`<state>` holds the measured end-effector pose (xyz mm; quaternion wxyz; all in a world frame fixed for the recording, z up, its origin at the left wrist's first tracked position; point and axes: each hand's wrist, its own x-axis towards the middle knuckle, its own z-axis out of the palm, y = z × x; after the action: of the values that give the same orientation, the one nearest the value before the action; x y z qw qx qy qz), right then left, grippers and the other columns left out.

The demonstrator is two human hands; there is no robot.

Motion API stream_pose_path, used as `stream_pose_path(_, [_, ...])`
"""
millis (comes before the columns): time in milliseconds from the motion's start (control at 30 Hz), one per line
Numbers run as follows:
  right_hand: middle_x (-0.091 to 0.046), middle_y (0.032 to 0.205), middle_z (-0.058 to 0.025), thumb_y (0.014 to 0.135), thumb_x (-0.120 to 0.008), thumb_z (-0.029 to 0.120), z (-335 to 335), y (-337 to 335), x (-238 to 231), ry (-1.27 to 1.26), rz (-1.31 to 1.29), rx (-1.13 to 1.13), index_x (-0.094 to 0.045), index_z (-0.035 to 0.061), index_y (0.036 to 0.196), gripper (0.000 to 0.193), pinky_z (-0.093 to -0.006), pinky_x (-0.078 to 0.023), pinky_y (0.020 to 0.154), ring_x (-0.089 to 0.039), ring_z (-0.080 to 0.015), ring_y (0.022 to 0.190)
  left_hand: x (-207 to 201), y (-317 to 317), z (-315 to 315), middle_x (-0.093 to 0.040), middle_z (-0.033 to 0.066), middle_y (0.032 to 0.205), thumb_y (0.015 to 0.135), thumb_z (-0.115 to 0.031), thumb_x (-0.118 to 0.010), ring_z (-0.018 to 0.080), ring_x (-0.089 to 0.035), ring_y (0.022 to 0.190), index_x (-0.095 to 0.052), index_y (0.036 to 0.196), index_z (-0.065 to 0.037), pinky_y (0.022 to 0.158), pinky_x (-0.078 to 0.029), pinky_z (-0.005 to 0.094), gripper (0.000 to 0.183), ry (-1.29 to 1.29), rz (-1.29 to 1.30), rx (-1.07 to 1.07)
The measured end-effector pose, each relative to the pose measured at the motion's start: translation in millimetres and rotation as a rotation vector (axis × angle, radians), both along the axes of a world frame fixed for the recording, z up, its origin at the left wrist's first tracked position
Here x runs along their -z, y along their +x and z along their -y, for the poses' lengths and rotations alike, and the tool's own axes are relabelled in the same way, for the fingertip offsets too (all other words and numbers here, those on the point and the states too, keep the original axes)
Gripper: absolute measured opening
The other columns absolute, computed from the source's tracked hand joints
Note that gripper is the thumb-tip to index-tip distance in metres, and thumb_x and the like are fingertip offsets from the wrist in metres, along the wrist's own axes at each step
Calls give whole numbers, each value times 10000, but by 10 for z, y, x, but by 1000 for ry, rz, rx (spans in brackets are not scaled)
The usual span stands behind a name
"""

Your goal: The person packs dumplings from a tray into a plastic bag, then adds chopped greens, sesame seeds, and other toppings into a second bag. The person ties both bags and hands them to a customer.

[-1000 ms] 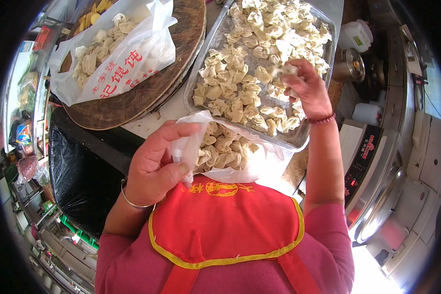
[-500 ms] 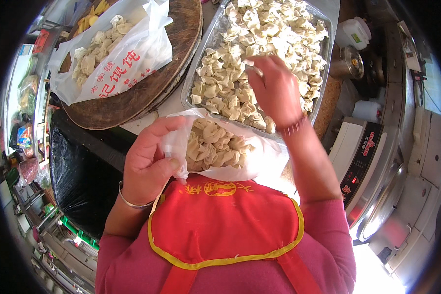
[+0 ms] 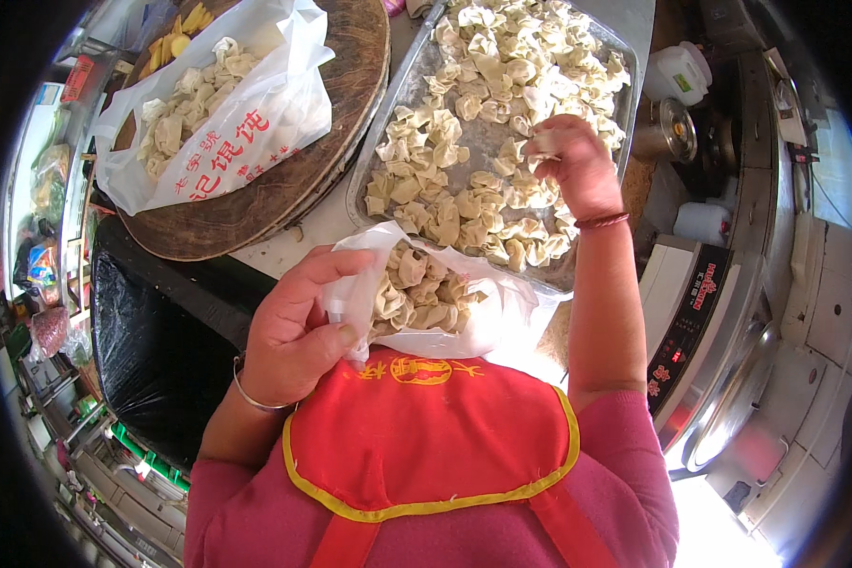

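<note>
My left hand (image 3: 298,327) pinches the rim of a white plastic bag (image 3: 511,317) close to my apron, thumb on the outside. Several folded wontons (image 3: 421,293) lie inside this bag. Over the right half of a metal tray (image 3: 358,180) is my right hand (image 3: 577,163), slightly blurred. Its fingers are curled together, with a pale wonton (image 3: 542,144) at their tips. Loose wontons (image 3: 530,71) cover much of the tray, heaped thickest at the far end. Bare metal shows in the tray's middle.
On the left, a round wooden board (image 3: 350,104) carries another printed white bag (image 3: 284,123) of wontons and some yellow sliced pieces (image 3: 180,38). A black plastic-covered bin (image 3: 161,331) stands below it. At right are a metal pot (image 3: 667,131) and an appliance with a control panel (image 3: 691,312).
My right hand has moved right across the tray. More bare metal now shows in the tray's middle. My left hand keeps its grip on the bag, nearly still.
</note>
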<state>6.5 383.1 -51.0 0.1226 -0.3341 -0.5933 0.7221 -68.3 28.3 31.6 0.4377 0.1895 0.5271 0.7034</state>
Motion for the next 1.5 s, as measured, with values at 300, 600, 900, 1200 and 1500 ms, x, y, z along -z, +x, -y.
stream_pose_path(300, [-552, 1244, -109, 899, -607, 227, -57, -793, -38, 1465, 724, -300, -588, 172, 1165, 272, -432, -557, 823, -662, -306, 964, -61, 40, -27, -520, 123, 1354, 740, 41, -613, 186, -537, 1189, -484, 1325, 0, 1004, -437, 321, 600, -157, 61, -4])
stream_pose_path(600, [-600, 1168, -95, 867, -607, 205, -47, -456, -53, 1511, 514, -356, -599, 177, 1146, 281, -435, -545, 787, -654, -326, 948, -14, -27, 13, -459, 84, 1230, 797, 115, -499, 110, -582, 859, -475, 1337, 6, 708, -522, 246, 551, -4, 95, 17])
stream_pose_path(900, [-661, 996, -120, 889, -603, 164, -297, -463, -111, 783, 333, 13, -610, 108, 1171, 288, -332, -542, 579, -666, -192, 714, -100, -1, -1, -460, 79, 1218, 795, 129, -483, 107, -582, 853, -479, 1329, 7, 704, -524, 238, 548, -57, 25, -3])
stream_pose_path(1200, [-649, 924, -43, 898, -699, 220, -166, 191, -93, -226, -105, 245, -580, 37, 1222, 390, -251, -455, 535, -670, -195, 776, -67, 45, -12, -465, 69, 1174, 801, 125, -489, 102, -566, 849, -481, 1330, 10, 703, -516, 234, 542, -44, 25, 31])
stream_pose_path(1500, [-646, 799, 14, 911, -642, 169, 148, -46, -157, 284, 332, -448, -703, 81, 1043, 170, -211, -462, 497, -557, -44, 658, -66, 51, -19, -467, 78, 1194, 796, 118, -491, 104, -570, 863, -479, 1330, 15, 721, -515, 233, 543, -50, 9, 18])
